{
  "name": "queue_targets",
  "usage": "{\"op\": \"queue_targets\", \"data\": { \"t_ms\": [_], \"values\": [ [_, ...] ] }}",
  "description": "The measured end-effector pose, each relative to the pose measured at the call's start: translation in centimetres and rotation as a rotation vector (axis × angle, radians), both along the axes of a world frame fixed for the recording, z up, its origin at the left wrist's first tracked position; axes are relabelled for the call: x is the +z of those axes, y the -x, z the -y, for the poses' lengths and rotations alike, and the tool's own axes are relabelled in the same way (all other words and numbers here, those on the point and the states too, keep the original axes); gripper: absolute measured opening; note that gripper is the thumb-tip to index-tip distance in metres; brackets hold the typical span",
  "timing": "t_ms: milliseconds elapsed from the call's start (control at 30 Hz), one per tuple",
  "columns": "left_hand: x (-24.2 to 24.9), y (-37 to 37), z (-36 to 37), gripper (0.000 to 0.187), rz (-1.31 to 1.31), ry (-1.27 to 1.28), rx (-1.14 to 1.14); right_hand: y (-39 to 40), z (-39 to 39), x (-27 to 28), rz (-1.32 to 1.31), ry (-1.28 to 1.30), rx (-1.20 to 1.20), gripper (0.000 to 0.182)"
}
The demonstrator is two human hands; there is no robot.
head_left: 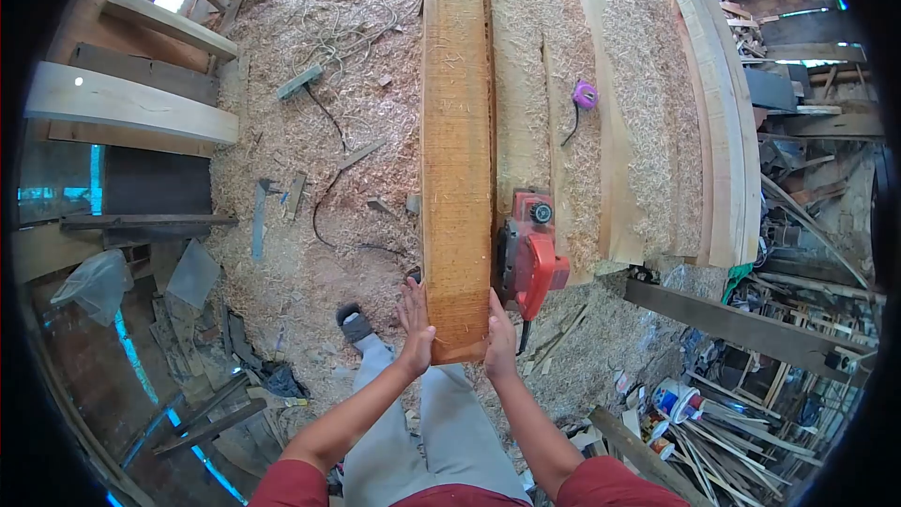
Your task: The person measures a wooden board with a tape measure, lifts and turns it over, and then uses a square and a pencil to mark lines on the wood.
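Observation:
A long, thick wooden beam (pixel 457 160) runs away from my body, its near end between my two hands. My left hand (pixel 415 330) lies against the beam's left side, fingers stretched forward along it. On the opposite side, my right hand (pixel 500 336) rests against the right edge near the end, its fingers pointing forward. Just beyond my right hand, a red electric planer (pixel 535 258) lies on its side beside the beam, its dark cord hanging toward me.
Shavings cover the ground and the boards (pixel 619 150) at right. A purple tape measure (pixel 585 95) lies on them. At left are a power strip (pixel 299 82), cords and a metal square (pixel 259 219). Scrap sticks (pixel 723 451) lie at lower right.

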State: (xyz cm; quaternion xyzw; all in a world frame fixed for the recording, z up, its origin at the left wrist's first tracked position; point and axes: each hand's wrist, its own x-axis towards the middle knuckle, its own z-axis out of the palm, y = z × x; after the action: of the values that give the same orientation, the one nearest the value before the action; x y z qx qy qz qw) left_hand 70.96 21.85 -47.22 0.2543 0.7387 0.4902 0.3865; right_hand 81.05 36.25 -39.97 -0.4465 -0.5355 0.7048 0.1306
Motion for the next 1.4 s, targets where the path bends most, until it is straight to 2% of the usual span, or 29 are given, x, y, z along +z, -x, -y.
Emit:
{"op": "queue_targets", "data": {
  "t_ms": [233, 333, 400, 633, 700, 833, 900, 1000, 1133, 1200, 1233, 1300, 1367, 1400],
  "values": [
    [-2.3, 0.5, -0.4, 0.084, -0.017, -0.077, 0.015, 0.3, -0.8, -2.4, -0.012, -0.032, 0.069, 0.066],
    [-2.3, 0.4, -0.7, 0.083, 0.034, -0.059, 0.005, 0.8, -0.6, -1.5, -0.012, 0.035, 0.037, 0.065],
    [-3.4, 0.0, -0.9, 0.082, 0.172, -0.160, 0.078, 1.1, -0.8, -1.1, 0.084, -0.035, 0.077, 0.065],
    [-1.6, 0.8, -1.4, 0.080, 0.204, -0.226, 0.069, 1.9, -1.3, 0.4, 0.122, -0.036, 0.088, 0.064],
    [-1.3, 1.2, -1.5, 0.082, 0.220, -0.222, 0.056, 1.9, -1.7, 0.5, 0.215, -0.108, 0.170, 0.065],
    [-1.8, 1.2, -1.2, 0.085, 0.211, -0.180, 0.032, 0.9, -2.4, -0.3, 0.239, -0.063, 0.223, 0.065],
    [-2.2, 1.0, -1.2, 0.087, 0.210, -0.182, 0.031, 0.6, -2.9, -0.5, 0.262, -0.156, 0.321, 0.066],
    [-2.4, 0.9, -1.2, 0.088, 0.208, -0.148, 0.031, 0.5, -3.6, -0.4, 0.290, -0.134, 0.375, 0.067],
    [-1.7, 2.3, -0.9, 0.082, 0.208, -0.140, 0.035, 1.8, -4.5, 0.8, 0.430, -0.160, 0.530, 0.068],
    [-1.2, 4.1, 0.2, 0.077, 0.125, -0.011, -0.063, 4.0, -4.1, 2.1, 0.492, -0.533, 0.550, 0.068],
    [-0.7, 5.4, 0.6, 0.077, 0.121, 0.003, -0.048, 5.8, -4.4, 3.3, 0.450, -0.682, 0.563, 0.067],
    [0.9, 8.5, 1.7, 0.074, 0.029, -0.053, 0.199, 8.7, -4.8, 4.1, 0.380, -0.709, 0.575, 0.067],
    [2.2, 12.5, 3.4, 0.076, -0.040, -0.032, 0.344, 11.4, -4.8, 3.8, 0.330, -0.760, 0.554, 0.063],
    [3.3, 14.4, 4.2, 0.070, -0.070, 0.003, 0.409, 12.1, -4.4, 2.9, 0.324, -0.753, 0.567, 0.063]
  ]
}}
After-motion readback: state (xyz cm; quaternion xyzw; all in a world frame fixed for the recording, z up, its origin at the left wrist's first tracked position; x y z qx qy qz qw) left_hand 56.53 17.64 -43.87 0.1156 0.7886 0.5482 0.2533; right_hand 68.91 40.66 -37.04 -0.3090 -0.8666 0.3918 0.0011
